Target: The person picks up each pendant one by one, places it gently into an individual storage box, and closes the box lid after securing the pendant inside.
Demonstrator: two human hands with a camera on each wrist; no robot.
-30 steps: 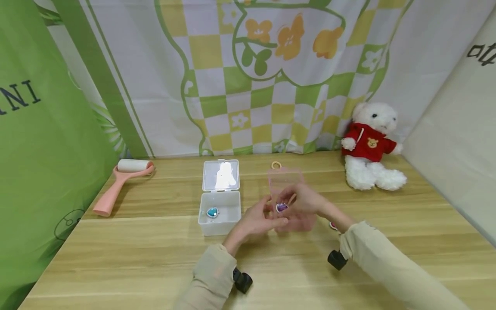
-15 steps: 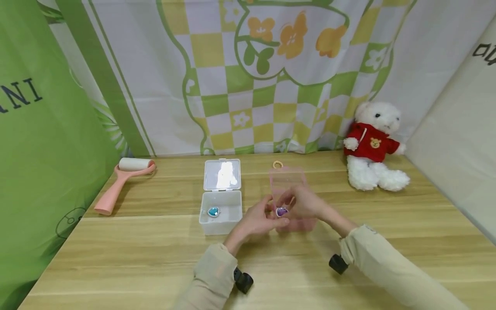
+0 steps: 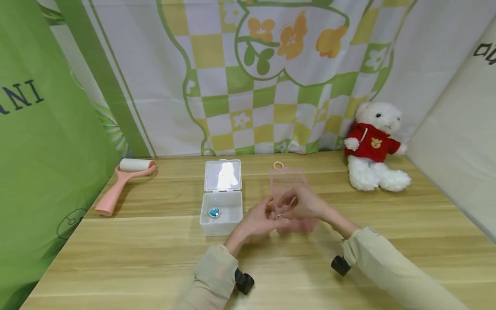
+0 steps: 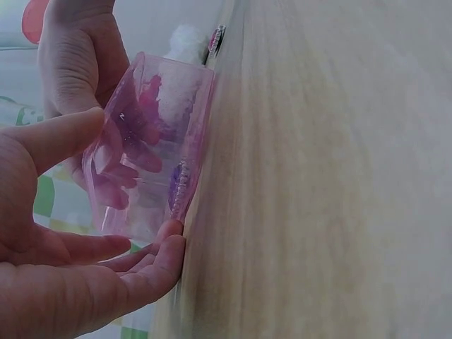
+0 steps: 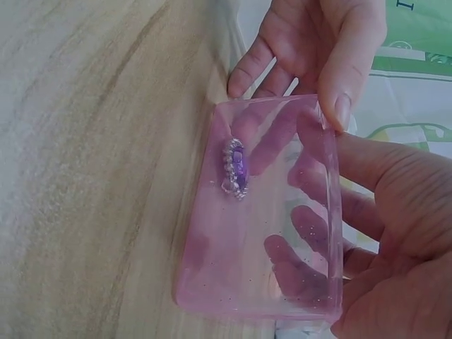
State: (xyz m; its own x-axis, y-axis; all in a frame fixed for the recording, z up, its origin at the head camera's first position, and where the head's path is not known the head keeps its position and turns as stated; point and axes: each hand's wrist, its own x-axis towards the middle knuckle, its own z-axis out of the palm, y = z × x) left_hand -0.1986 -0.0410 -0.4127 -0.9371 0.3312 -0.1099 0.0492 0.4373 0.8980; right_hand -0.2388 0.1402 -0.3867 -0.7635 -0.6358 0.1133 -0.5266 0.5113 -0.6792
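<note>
The left hand grips the end of a translucent pink, rectangular plastic box, its thumb at the rim and its fingers low by the base. The right hand reaches over the opposite side, loosely bent fingers parted inside the walls, holding nothing. A purple gem with a beaded silver border sits inside at the bottom, nearer the left hand; one fingertip comes close, though I cannot tell whether it touches.

The pink lid stands open behind. Just beyond it, a small wooden-coloured ring lies on the pale wood-grain tabletop. To the left sits a frosted white plastic box, lid raised, containing a teal gem with a silver border. Farther left lies a pink-handled lint roller; at the far right a white plush bear in a red hoodie sits upright. The left wrist view also shows a reddish-pink gem on the tabletop beyond the pink box.
</note>
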